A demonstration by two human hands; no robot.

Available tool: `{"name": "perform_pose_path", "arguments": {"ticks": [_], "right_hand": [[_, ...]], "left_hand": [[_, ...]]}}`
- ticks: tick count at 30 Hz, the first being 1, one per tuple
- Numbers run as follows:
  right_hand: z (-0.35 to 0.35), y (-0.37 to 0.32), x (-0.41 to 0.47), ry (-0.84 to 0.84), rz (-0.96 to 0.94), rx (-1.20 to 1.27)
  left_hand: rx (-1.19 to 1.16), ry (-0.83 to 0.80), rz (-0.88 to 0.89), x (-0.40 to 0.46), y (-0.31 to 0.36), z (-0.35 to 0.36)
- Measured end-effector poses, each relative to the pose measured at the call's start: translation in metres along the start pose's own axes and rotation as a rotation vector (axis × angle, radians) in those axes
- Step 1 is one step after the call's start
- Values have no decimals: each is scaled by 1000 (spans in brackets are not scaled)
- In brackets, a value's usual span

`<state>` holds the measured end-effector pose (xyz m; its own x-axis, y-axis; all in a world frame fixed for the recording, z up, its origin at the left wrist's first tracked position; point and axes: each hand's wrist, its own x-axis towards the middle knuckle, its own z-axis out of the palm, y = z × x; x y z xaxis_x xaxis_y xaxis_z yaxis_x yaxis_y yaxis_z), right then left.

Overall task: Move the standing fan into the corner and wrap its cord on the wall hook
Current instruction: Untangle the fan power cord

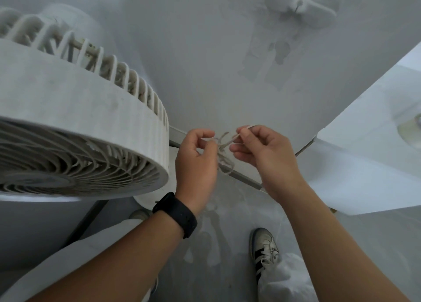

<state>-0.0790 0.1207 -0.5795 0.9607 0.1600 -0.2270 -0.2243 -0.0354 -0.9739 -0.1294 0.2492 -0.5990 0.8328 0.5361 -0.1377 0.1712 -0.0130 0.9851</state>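
Observation:
The white standing fan fills the left of the head view, its round grille facing down toward me and its base showing just below. A thin pale cord is bunched in loops between my two hands, in front of the wall. My left hand, with a black band on the wrist, pinches the left side of the bundle. My right hand pinches a strand at the upper right. A white hook is fixed high on the wall, well above both hands. A fine strand hangs down past my right forearm.
A white panel or cabinet edge juts in from the right. The grey skirting strip runs along the foot of the wall. My shoe stands on the grey floor, with white trouser legs at both sides.

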Motion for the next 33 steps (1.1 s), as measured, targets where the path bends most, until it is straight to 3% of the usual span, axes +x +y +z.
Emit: {"name": "perform_pose_path", "arguments": {"ticks": [4,9,14,19,22,27,30,33], "right_hand": [[-7,-11,2,113,46,164],[-12,-18,0,60,107,197],[-13,-20,0,28,135,194],[-16,-13,4,140,197,97],[-17,-6,5,180,132,-54],[-11,-3,0,-86,-24,-254],[-11,-1,1,-40,-166,-450],[-12,-1,1,61,-216,-431]], "left_hand": [[57,-83,-132,-2,-6,3],[-3,-169,-213,-6,-6,8],[-152,-154,-283,-3,-6,9],[-143,-84,-230,-3,-5,8],[-109,-68,-178,-3,-3,8],[-174,-81,-108,-3,0,7],[-190,-90,-92,-1,1,5],[-169,-103,-62,-3,1,5]]}}
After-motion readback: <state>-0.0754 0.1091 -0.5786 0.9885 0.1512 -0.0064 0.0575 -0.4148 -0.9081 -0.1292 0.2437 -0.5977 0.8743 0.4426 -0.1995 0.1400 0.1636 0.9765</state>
